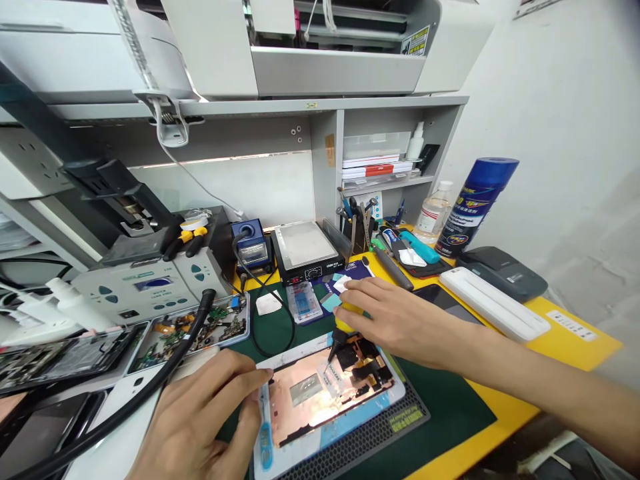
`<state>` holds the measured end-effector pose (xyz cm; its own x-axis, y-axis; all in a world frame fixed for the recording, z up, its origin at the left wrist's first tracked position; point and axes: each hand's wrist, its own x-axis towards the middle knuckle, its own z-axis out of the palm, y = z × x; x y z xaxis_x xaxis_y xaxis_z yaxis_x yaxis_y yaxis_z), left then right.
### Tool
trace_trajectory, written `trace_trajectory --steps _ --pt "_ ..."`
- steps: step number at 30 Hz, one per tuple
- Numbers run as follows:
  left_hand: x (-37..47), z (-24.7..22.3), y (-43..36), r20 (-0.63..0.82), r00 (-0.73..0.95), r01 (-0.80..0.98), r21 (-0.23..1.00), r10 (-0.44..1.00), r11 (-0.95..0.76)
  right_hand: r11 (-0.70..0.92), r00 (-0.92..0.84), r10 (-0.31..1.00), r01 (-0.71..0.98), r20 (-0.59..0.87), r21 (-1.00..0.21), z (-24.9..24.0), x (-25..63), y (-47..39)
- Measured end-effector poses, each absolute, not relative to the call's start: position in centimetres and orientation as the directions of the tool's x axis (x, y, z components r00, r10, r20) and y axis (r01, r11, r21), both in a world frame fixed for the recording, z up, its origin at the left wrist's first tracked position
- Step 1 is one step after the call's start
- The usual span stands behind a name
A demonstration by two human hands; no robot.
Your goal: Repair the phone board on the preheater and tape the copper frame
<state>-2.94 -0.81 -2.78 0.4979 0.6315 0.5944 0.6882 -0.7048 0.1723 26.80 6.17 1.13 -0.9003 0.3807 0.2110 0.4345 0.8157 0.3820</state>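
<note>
A flat tablet-like panel [300, 417] lies on a dark pad, with a copper-coloured sheet, black patches and a white-and-blue border. My left hand [205, 413] has bent fingers at its left edge, the index fingertip pressing on the frame and the thumb beside it. Below them, a light-blue shape [267, 437] shows on the border. In my right hand [385, 313] is a yellow squeeze bottle [350, 317], gripped from above. Its black tapered nozzle [339, 341] points down at a clear label with print on the copper sheet. My fingers hide part of the bottle.
Behind the panel stand a hot plate [305, 243] and a blue soldering station [253, 243]. A tray of circuit boards [195, 330] and a black hose [175, 360] are at left. A blue spray can [475, 207] and a white long device [495, 303] are at right.
</note>
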Motion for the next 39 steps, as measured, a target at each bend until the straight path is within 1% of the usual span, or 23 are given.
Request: trace_trajectory --steps 4,9,15,23,31,35,39 --pt "-3.1 -2.9 -0.7 0.611 0.507 0.679 0.15 0.607 -0.718 0.828 -0.901 0.382 0.432 0.206 0.357 1.0 27.5 6.1" --pt "-3.3 -3.2 -0.9 0.594 0.509 0.682 0.165 0.624 -0.713 0.831 -0.88 0.408 0.468 0.244 0.3 0.7 28.5 6.1" --pt "-3.3 -3.4 -0.8 0.628 0.507 0.691 0.114 0.59 -0.714 0.822 -0.884 0.404 0.464 0.235 0.332 0.6 28.4 6.1" --pt "-3.4 -3.7 -0.6 0.621 0.511 0.676 0.138 0.595 -0.724 0.809 -0.882 0.41 0.469 0.231 0.354 0.7 28.2 6.2" --pt "-3.3 -3.5 -0.7 0.627 0.508 0.687 0.118 0.591 -0.717 0.819 -0.883 0.405 0.466 0.239 0.334 0.5 28.4 5.8" --pt "-3.3 -3.5 -0.6 0.629 0.5 0.69 0.125 0.595 -0.713 0.807 -0.871 0.431 0.49 0.237 0.331 0.4 28.1 6.2" --pt "-3.5 -3.3 -0.6 0.642 0.523 0.671 0.095 0.561 -0.735 0.809 -0.851 0.467 0.521 0.239 0.272 0.1 28.2 6.4"
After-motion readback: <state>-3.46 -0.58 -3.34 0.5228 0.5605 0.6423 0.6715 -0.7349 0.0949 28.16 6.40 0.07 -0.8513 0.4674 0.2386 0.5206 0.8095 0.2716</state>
